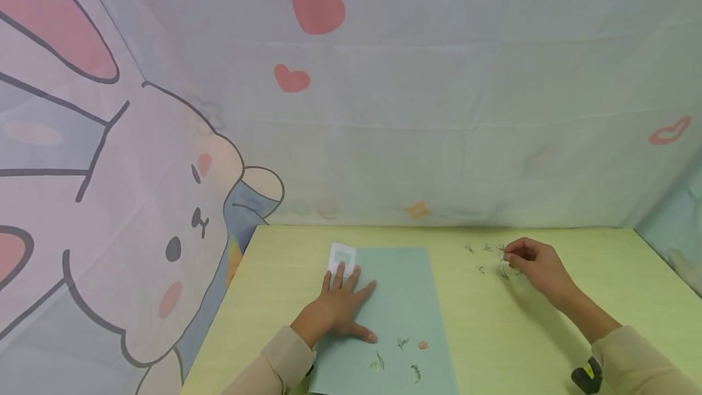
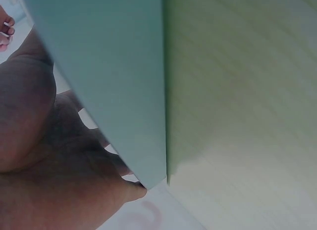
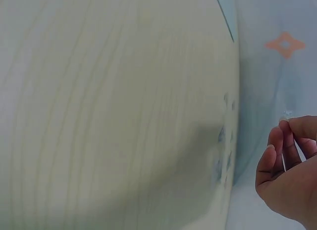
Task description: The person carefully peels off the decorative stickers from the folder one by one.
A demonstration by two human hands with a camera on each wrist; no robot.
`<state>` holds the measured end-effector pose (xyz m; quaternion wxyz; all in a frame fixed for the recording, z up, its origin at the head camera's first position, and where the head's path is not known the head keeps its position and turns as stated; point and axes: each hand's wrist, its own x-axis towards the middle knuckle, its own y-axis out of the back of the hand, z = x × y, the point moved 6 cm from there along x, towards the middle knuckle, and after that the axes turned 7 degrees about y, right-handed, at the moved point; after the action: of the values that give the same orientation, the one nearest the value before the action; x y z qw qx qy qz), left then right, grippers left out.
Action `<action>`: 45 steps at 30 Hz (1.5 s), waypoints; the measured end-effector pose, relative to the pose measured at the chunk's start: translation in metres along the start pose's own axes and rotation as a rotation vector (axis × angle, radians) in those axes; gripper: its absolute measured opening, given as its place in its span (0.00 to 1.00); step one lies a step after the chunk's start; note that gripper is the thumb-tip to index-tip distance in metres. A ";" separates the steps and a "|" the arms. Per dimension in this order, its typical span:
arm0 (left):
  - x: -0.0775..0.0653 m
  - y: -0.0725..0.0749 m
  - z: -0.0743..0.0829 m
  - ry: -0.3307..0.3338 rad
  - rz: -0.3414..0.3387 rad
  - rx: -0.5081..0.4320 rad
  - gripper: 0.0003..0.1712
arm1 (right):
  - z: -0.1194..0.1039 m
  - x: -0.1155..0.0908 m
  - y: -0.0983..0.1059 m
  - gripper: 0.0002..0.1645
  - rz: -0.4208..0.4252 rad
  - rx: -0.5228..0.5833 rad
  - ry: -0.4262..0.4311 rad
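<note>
My left hand (image 1: 342, 306) lies with fingers spread on a pale green, flat-topped board or book (image 1: 400, 297). Its fingertips touch a white label-like card (image 1: 342, 256) at the upper left corner. In the left wrist view the palm of the left hand (image 2: 54, 155) is beside the green side face (image 2: 119, 86). My right hand (image 1: 540, 267) pinches a tiny, whitish, see-through piece (image 3: 287, 114) between thumb and forefinger, above the table. Close by lie several small leaf-shaped cutouts or stickers (image 1: 482, 269).
On the green surface are small leaf pictures (image 1: 415, 373) and an orange flower-like one (image 1: 423, 345). The yellow wood-grain table (image 1: 493, 334) ends at a printed cloth backdrop (image 1: 411, 108). A black strap (image 1: 587, 377) shows by the right sleeve.
</note>
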<state>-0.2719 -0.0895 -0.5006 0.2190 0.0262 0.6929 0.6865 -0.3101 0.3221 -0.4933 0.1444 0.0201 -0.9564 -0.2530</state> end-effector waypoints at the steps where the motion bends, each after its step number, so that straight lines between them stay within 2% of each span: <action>1: 0.000 0.000 0.000 0.000 0.000 0.000 0.66 | 0.004 -0.001 0.003 0.17 0.008 -0.010 -0.008; 6: 0.003 -0.002 -0.001 0.000 -0.003 0.004 0.66 | 0.024 -0.005 0.018 0.21 0.043 -0.043 -0.046; 14: 0.003 -0.001 -0.002 0.001 -0.003 0.011 0.66 | 0.052 -0.011 0.038 0.21 0.092 -0.108 -0.099; 23: 0.002 -0.001 -0.001 0.001 -0.004 0.001 0.66 | 0.075 -0.016 0.054 0.17 0.105 -0.309 -0.152; 27: 0.002 -0.001 -0.001 -0.001 -0.006 0.011 0.66 | 0.078 -0.017 0.055 0.15 0.110 -0.349 -0.151; 35: 0.001 0.000 -0.002 -0.003 -0.003 0.003 0.66 | 0.077 -0.017 0.051 0.09 0.077 -0.414 -0.074; 45: 0.002 -0.001 -0.002 -0.006 -0.006 -0.010 0.65 | 0.078 -0.019 0.051 0.12 0.031 -0.425 -0.049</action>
<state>-0.2742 -0.0904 -0.5021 0.2234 0.0252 0.6887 0.6893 -0.3123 0.4059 -0.5385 0.1261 -0.0317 -0.8850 -0.4471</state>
